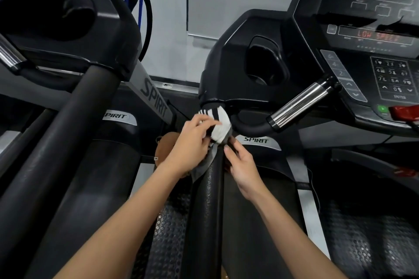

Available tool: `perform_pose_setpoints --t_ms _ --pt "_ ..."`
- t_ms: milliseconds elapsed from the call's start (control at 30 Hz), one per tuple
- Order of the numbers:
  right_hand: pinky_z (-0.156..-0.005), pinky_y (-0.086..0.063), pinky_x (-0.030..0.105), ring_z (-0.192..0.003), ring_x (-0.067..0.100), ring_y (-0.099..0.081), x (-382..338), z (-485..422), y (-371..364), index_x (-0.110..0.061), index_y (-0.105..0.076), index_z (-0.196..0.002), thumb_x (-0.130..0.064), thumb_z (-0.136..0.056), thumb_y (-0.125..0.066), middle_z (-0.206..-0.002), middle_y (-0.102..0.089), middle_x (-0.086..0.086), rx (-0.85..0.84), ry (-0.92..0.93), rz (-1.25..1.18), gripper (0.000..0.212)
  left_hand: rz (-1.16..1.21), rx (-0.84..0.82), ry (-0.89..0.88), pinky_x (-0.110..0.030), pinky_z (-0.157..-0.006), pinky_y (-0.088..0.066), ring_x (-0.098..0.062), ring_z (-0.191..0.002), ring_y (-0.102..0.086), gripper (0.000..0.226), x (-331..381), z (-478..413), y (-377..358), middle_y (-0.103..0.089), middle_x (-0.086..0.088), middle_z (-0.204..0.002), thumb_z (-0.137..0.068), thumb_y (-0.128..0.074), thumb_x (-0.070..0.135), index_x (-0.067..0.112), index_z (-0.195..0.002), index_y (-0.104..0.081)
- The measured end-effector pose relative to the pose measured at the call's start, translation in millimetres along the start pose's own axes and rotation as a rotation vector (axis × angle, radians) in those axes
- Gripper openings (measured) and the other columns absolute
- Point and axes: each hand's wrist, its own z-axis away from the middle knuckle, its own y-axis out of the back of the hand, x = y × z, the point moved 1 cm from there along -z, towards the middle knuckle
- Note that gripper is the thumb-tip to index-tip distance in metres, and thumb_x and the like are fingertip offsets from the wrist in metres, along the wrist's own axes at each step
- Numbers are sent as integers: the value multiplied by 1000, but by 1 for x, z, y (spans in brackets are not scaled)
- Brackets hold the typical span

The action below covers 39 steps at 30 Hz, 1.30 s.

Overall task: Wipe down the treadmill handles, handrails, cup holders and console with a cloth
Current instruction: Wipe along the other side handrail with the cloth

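Observation:
A white cloth with dark stripes (221, 123) is wrapped round the top of the black left handrail (209, 199) of the treadmill, just below the console housing. My left hand (192, 140) holds the cloth from the left, fingers laid over it. My right hand (241, 165) pinches the cloth's grey lower end on the rail's right side. The cup holder (264, 63) opens above the cloth. A chrome pulse handle (299, 104) juts out to the right. The console (374, 41) with keypad and red lit text fills the upper right.
A second treadmill's handrail (68, 138) and console (68, 13) stand close on the left. A brown object (164, 147) lies behind my left wrist. A red safety key (405, 112) sits on the console edge. Studded rubber flooring (167, 229) runs between the machines.

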Motion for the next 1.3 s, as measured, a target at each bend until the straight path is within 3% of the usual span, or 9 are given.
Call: perform_pose_setpoints --t_ms 133,367,600,800,867,967,1133,1200,1300 --pt "-102 -44 31 -116 8 -57 -1 0 -2 -36 -56 -115 -7 -98 -40 -120 -63 -8 -14 43 -1 37 -20 25 10 -15 -92 -32 -17 -111 -44 48 3 28 -2 -46 4 -124 -84 -50 -7 20 -123 -57" --pt "-100 -45 33 -109 11 -61 3 -2 1 -25 -58 -114 -8 -98 -39 -114 -66 -1 -22 38 -25 29 -45 47 43 -29 -113 -14 -21 -138 -19 51 9 -20 -20 -24 -5 -151 -95 -47 17 14 -143 -33" --pt "-88 -47 16 -106 -5 -59 5 -3 5 -24 -36 -140 -14 -97 -44 -120 -57 -17 -44 42 -5 45 496 190 196 -18 -106 -28 0 -128 -33 39 -2 -24 -25 -33 10 -141 -96 -46 16 26 -134 -45" --pt "-94 -44 19 -109 -5 -57 4 -2 4 -26 -36 -141 -17 -97 -44 -125 -54 -16 -42 43 17 45 1042 157 618 -31 -80 -53 -17 -93 -67 30 -17 -21 -20 -68 -6 -107 -96 -47 18 19 -125 -57" --pt "-94 -45 19 -108 -4 -57 4 -2 4 -26 -37 -140 -16 -97 -44 -125 -55 -15 -34 33 8 45 976 166 621 -24 -75 -53 -14 -87 -66 30 -13 -28 -14 -68 -5 -103 -95 -47 12 14 -122 -58" --pt "-95 -44 20 -108 -3 -58 3 -2 2 -26 -38 -140 -15 -97 -44 -124 -56 -13 -24 35 15 44 440 217 404 -12 -76 -40 -8 -95 -53 36 2 -35 -6 -52 -1 -118 -95 -46 9 12 -130 -51" --pt "-102 -41 26 -116 4 -54 6 -3 2 -25 -40 -138 -12 -97 -44 -130 -55 -7 0 26 -14 42 -187 164 -58 -35 -98 -37 -32 -118 -44 39 10 -34 -18 -49 -11 -131 -90 -41 6 5 -126 -54" --pt "-100 -42 24 -117 3 -54 5 -5 1 -31 -43 -131 -10 -98 -42 -127 -57 -9 -4 34 -16 40 -277 188 -180 -35 -100 -38 -33 -119 -45 38 10 -33 -24 -53 -12 -127 -87 -41 12 5 -119 -60" --pt "-105 -40 28 -121 6 -52 7 -6 3 -24 -41 -137 -10 -97 -43 -132 -54 -6 -11 25 -15 42 -81 199 -76 -18 -105 -20 -22 -127 -36 35 6 -34 -27 -47 -5 -134 -89 -48 8 11 -122 -58"
